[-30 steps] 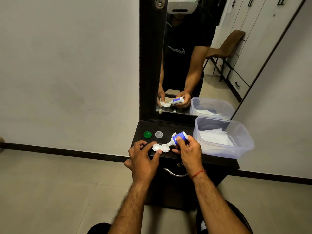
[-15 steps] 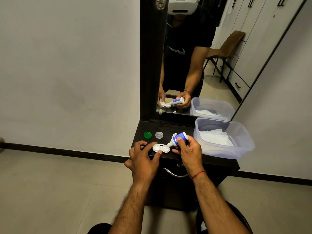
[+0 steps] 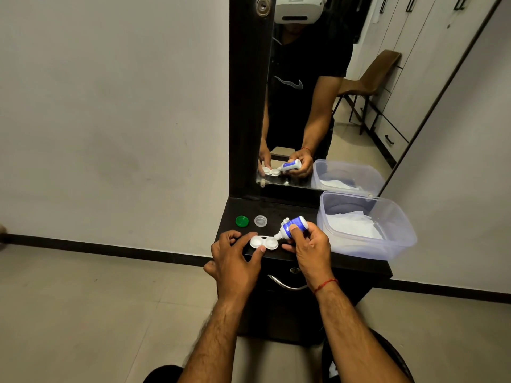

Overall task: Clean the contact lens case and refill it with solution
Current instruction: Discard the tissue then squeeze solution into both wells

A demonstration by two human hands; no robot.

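A white two-well contact lens case (image 3: 263, 242) lies uncapped on the dark dresser top (image 3: 279, 211). My left hand (image 3: 235, 258) pinches the case's left end between thumb and fingers. My right hand (image 3: 309, 248) grips a small blue-and-white solution bottle (image 3: 292, 227), tilted down to the left. The bottle's white nozzle sits at the rim of the case's right well. A green cap (image 3: 242, 221) and a clear cap (image 3: 260, 220) lie behind the case on the dresser top.
A clear plastic tub (image 3: 398, 239) holding white tissue stands on the right of the dresser. A tall mirror (image 3: 318, 92) rises behind, reflecting my hands. A drawer handle (image 3: 284, 284) sits below the front edge. Tiled floor lies to the left.
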